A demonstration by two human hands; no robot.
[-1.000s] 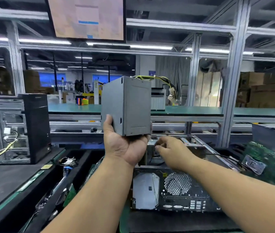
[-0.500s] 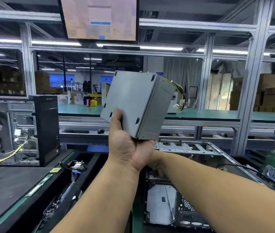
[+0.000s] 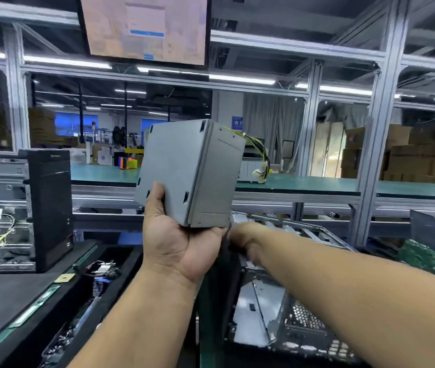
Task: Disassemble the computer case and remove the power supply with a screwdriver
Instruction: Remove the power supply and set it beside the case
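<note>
The grey power supply [image 3: 188, 172] is already out, gripped from below by the left hand [image 3: 182, 243] and raised clear above the opened computer case [image 3: 272, 309], where the right hand [image 3: 243, 237] reaches in, blurred, its grip unreadable, so little seems left.
</note>
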